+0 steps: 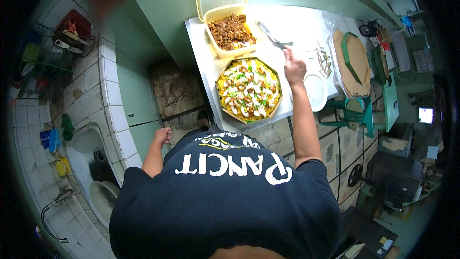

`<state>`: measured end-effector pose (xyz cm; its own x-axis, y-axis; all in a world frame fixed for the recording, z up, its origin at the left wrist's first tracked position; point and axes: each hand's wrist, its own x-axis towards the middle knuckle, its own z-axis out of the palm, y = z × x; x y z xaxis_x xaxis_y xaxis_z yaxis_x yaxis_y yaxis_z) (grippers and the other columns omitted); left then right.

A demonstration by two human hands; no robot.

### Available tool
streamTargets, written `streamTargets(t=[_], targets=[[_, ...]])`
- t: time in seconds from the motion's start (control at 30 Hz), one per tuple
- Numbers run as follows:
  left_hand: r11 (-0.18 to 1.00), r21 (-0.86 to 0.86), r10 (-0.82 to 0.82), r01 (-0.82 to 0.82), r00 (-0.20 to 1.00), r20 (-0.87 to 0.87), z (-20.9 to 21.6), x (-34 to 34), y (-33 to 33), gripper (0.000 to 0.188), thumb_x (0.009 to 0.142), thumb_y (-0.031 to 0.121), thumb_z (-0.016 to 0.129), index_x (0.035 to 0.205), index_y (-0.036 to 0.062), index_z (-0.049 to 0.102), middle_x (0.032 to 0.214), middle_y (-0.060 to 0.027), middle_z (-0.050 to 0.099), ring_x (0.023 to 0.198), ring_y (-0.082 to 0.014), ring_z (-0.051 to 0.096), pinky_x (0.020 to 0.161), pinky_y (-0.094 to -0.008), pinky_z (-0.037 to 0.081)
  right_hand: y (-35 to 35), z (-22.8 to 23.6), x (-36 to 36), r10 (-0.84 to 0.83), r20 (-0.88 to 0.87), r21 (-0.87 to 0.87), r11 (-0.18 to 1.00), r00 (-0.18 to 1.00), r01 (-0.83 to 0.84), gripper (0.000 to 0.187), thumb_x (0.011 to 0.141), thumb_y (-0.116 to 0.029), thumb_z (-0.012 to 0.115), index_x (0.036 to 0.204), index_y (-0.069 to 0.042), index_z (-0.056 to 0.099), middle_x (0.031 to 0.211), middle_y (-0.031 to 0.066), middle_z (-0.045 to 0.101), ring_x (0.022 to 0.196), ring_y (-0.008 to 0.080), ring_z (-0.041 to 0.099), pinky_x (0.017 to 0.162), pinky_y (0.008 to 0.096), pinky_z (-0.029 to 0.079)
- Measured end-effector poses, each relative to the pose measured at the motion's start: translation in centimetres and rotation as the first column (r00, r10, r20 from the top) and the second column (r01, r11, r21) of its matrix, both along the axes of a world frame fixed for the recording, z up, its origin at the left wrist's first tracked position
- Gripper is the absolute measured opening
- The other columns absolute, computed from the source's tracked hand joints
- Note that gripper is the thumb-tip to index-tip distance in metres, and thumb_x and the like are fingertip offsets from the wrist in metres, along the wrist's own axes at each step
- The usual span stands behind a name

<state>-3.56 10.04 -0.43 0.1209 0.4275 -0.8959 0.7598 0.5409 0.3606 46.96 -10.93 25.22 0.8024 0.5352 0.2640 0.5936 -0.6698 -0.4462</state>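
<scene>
R hand (294,69) is at utensil (274,39), grip I can't tell; L hand (164,135) is fisted, apart. Best: firm hold, away f/ octagonal tray (275,109).

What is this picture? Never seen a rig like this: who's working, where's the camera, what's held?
No machine here: just a person's two bare hands. The only picture comes from a fisheye camera on their head, looking down, so straight edges bend near the rim; picture left is their left. The black shirt with white lettering is the wearer's.

On the white table sits an eight-sided tray of yellow food with white and green toppings. Beyond it is an open pale-yellow plastic container of brown pieces. To the right are a round whitish disc and brown cardboard with green edging.

The right hand is at the dark handle of a silver utensil; whether gripped is unclear. The left hand hangs off the table, nothing visible in it.
</scene>
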Motion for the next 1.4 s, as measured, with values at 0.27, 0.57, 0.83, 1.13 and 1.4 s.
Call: streamTargets(t=[0.27,0.57,0.83,1.13,1.4], targets=[[0.99,0.018,0.143,-0.143,0.99,0.009,1.3,-5.8,-0.5,0.028,0.091,0.031,0.05,0.111,0.0154,0.062,0.096,0.0024,0.064,0.078,-0.016,0.059,0.065,-0.0353,0.045,9.8,-2.5,4.6,0.037,0.104,-0.375,0.927,0.994,0.005,0.031,0.095,-0.043,0.041,0.109,-0.025,0.063,0.09,0.0147,0.068,0.087,0.0366,0.065,0.077,0.0481,0.05],[0.966,-0.003,0.26,-0.26,0.965,0.02,0.3,-10.7,-4.0,0.028,0.092,0.031,0.05,0.112,0.0144,0.061,0.099,-0.0002,0.064,0.078,-0.0176,0.059,0.069,-0.0377,0.044,14.7,-1.0,5.3,0.188,0.07,-0.498,0.858,0.98,-0.128,0.027,0.091,-0.032,0.052,0.1,-0.011,0.066,0.092,0.0172,0.067,0.088,0.0363,0.065,0.078,0.0489,0.05],[0.977,0.052,0.207,-0.208,0.978,0.021,1.0,-8.0,-1.9,0.031,0.092,0.033,0.05,0.115,0.0155,0.06,0.103,0.0007,0.064,0.078,-0.0154,0.059,0.071,-0.0366,0.045,15.3,1.1,5.4,0.08,0.11,-0.452,0.892,0.991,-0.022,0.035,0.094,-0.033,0.044,0.106,-0.009,0.066,0.105,0.0213,0.064,0.101,0.0375,0.062,0.087,0.0504,0.048],[0.977,0.033,0.209,-0.211,0.976,0.059,1.3,-6.8,-1.0,0.032,0.093,0.032,0.048,0.117,0.0162,0.06,0.103,0.0018,0.064,0.079,-0.0136,0.059,0.073,-0.0356,0.045,17.2,-1.4,3.7,0.041,-0.068,-0.401,0.914,0.997,-0.065,0.033,0.093,-0.037,0.048,0.103,-0.013,0.067,0.098,0.0183,0.067,0.094,0.0379,0.063,0.082,0.0486,0.049],[0.98,-0.011,0.198,-0.198,0.98,-0.029,-0.7,-9.3,-2.9,0.032,0.092,0.035,0.05,0.116,0.0156,0.06,0.102,0.0016,0.064,0.08,-0.0143,0.059,0.07,-0.0352,0.045,11.5,1.0,5.3,-0.011,-0.099,-0.048,0.999,0.995,0.006,0.035,0.091,-0.041,0.047,0.109,-0.017,0.066,0.094,0.0171,0.068,0.093,0.0365,0.064,0.084,0.0454,0.049]])
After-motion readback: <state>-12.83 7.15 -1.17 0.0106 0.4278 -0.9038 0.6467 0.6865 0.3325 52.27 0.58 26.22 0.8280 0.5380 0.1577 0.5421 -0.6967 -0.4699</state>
